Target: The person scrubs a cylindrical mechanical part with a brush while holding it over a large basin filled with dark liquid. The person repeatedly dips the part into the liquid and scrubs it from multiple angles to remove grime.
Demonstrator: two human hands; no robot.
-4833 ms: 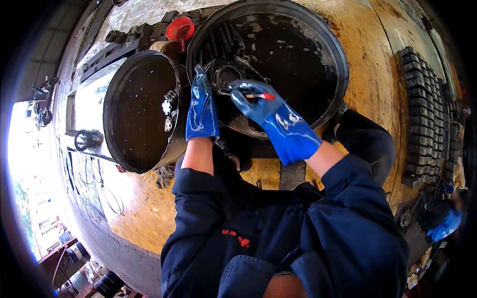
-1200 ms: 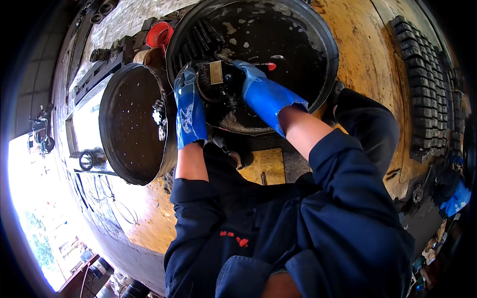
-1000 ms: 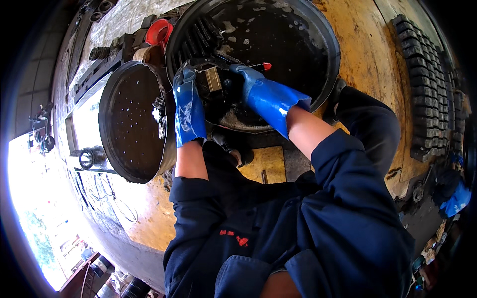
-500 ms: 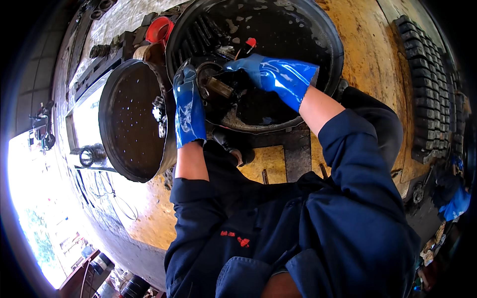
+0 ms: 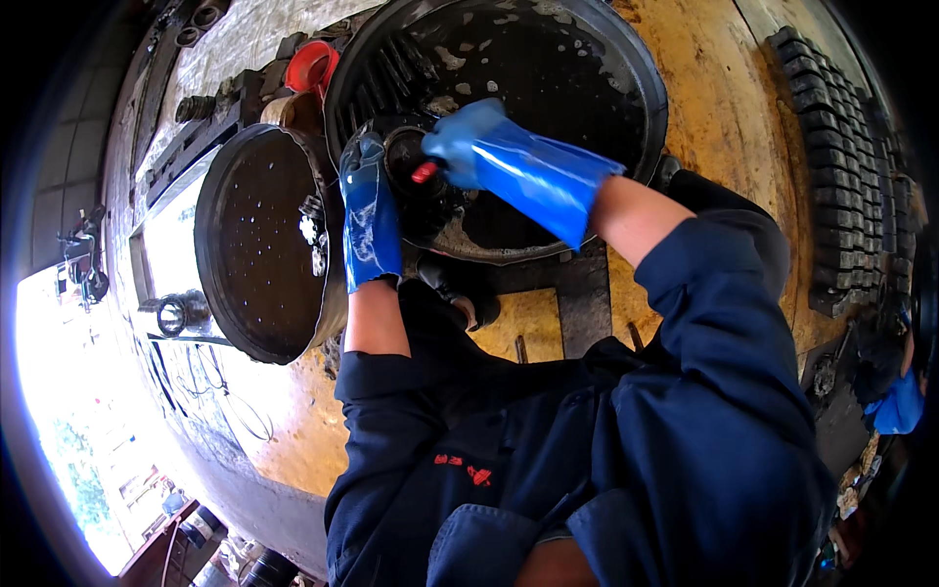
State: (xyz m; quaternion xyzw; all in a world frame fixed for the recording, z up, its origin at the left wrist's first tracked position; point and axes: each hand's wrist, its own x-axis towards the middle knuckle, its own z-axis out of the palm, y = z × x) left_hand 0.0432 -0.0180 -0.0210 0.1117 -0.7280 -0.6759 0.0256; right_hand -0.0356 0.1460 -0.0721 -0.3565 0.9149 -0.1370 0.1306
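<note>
My right hand (image 5: 462, 147) clasps a red-ended tool (image 5: 424, 173) its slick-looking glove (image 5: 543, 174) could drop onto the blackened part (image 5: 399, 176) by my left hand (image 5: 364, 176), whose grip I can't tell.

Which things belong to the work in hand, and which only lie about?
In use:
blue-gloved right hand
red-ended tool
blue-gloved left hand
dark round part
large round black tub

Apparently lying about:
smaller round metal tub
red cup-shaped vessel
black ridged blocks
</note>
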